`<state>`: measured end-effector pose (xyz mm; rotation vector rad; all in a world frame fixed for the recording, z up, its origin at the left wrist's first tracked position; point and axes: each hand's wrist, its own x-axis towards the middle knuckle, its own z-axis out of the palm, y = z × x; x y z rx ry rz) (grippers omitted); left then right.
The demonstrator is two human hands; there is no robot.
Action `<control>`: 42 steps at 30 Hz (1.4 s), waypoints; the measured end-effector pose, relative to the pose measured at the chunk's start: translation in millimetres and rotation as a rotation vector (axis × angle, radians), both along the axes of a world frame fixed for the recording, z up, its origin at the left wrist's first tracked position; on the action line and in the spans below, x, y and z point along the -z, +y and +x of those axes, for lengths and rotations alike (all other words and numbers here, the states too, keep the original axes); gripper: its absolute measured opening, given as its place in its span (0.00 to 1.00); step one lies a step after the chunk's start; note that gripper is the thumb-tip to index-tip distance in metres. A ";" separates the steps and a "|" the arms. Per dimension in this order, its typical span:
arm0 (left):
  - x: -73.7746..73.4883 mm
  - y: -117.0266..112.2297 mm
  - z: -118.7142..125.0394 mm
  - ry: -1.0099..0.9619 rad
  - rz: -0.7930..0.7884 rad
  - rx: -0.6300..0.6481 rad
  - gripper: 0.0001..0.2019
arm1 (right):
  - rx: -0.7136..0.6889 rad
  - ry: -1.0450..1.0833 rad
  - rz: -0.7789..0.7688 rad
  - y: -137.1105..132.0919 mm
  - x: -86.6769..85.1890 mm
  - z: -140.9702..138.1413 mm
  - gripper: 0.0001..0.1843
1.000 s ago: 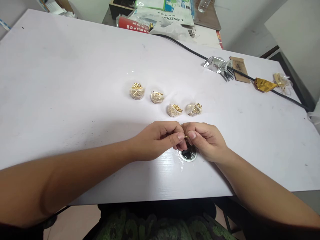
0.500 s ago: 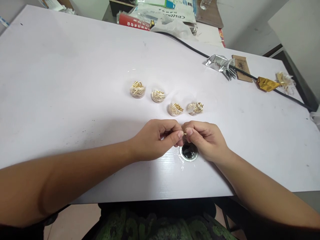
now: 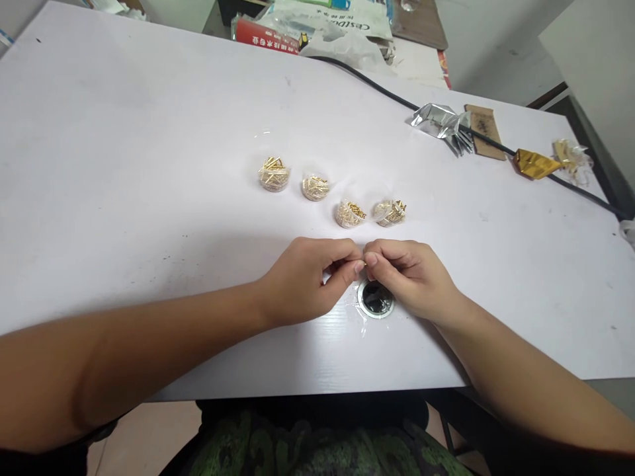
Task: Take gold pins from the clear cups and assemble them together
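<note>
My left hand (image 3: pixel 317 274) and my right hand (image 3: pixel 409 274) meet fingertip to fingertip over the white table. Between the pinched thumbs and forefingers shows a sliver of a tiny gold-coloured metal pin (image 3: pixel 366 264); most of it is hidden by the fingers. Just below them, a round black disc with a pale rim (image 3: pixel 376 299) sits in the table under clear film. Beyond the hands stand small clear cups of gold pieces: one with long pins (image 3: pixel 274 176), one with shorter pins (image 3: pixel 316 188), one with small bits (image 3: pixel 350 215), and one lying tilted with thicker pieces (image 3: pixel 390 213).
A black cable (image 3: pixel 377 88) crosses the table's far right, with silver foil (image 3: pixel 439 122), a brown cardboard piece (image 3: pixel 486 132) and gold foil (image 3: pixel 536 164) along it. Plastic bags (image 3: pixel 347 49) and a red package (image 3: pixel 265 34) lie past the back edge.
The fingertips of both hands have come closer together, and less of the gold pin shows between them. The whole view has shifted slightly.
</note>
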<state>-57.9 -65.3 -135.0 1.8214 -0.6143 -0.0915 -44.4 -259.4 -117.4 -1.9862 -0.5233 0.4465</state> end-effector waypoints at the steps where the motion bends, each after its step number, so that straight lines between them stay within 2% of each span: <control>1: 0.3 -0.1 -0.2 -0.039 0.026 -0.010 0.08 | -0.003 0.007 -0.009 -0.3 0.1 -0.2 0.21; 7: 1.8 -0.7 -1.9 -0.198 0.115 -0.035 0.09 | -0.033 -0.005 -0.083 -0.4 -0.7 -0.4 0.20; 13: 3.5 -1.6 -2.8 -0.232 0.135 -0.058 0.09 | 0.002 -0.045 -0.086 2.4 -1.8 -1.2 0.20; 17: 2.2 -1.7 -2.5 -0.172 0.085 -0.080 0.08 | 0.012 -0.089 -0.050 3.2 -2.9 -0.3 0.20; 22: -0.4 -0.8 -0.5 0.032 0.039 -0.064 0.09 | 0.020 -0.028 0.052 0.9 -3.3 0.6 0.18; 25: -0.6 -0.7 0.5 0.129 0.002 -0.043 0.10 | 0.004 -0.058 0.085 0.3 -3.1 0.4 0.14; 36: -2.3 -0.2 2.3 0.093 0.026 -0.007 0.11 | -0.049 -0.204 0.093 0.9 -0.7 1.7 0.14; 42: -4.4 -0.9 0.7 0.088 0.024 0.010 0.08 | -0.048 -0.145 0.107 -0.1 0.9 3.0 0.14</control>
